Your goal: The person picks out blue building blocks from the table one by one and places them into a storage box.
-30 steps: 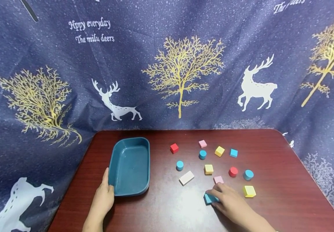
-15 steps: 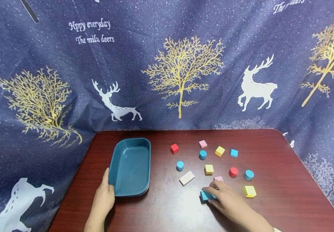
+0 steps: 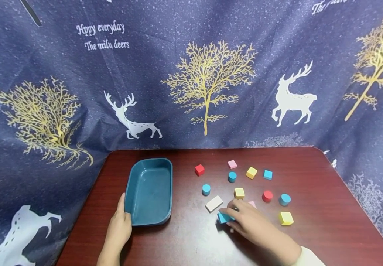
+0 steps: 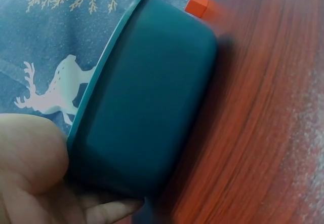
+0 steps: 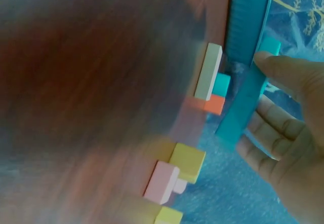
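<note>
A long blue block (image 3: 224, 218) is pinched between the thumb and fingers of my right hand (image 3: 251, 223). It is lifted above the table; the right wrist view shows the whole length of the block (image 5: 243, 105), with several fingers behind it. Just beyond lies a white oblong block (image 3: 214, 204). My right hand partly covers a pink block (image 3: 252, 204). At the left, a deep teal tray (image 3: 170, 192) with a raised rim stands on the table. My left hand (image 3: 119, 227) grips its near left corner, thumb at the rim and fingers along the outside.
Scattered over the wooden table (image 3: 191, 247) are several small blocks, among them a red cube (image 3: 199, 170), a blue cylinder (image 3: 206, 190), a yellow cube (image 3: 239, 193), a red cylinder (image 3: 267, 196) and a larger yellow block (image 3: 286, 218). A patterned cloth (image 3: 178, 22) hangs behind the table.
My right hand has moved left and slightly away from me, carrying the long blue block up off the table toward the white block. My left hand and the tray have stayed put.
</note>
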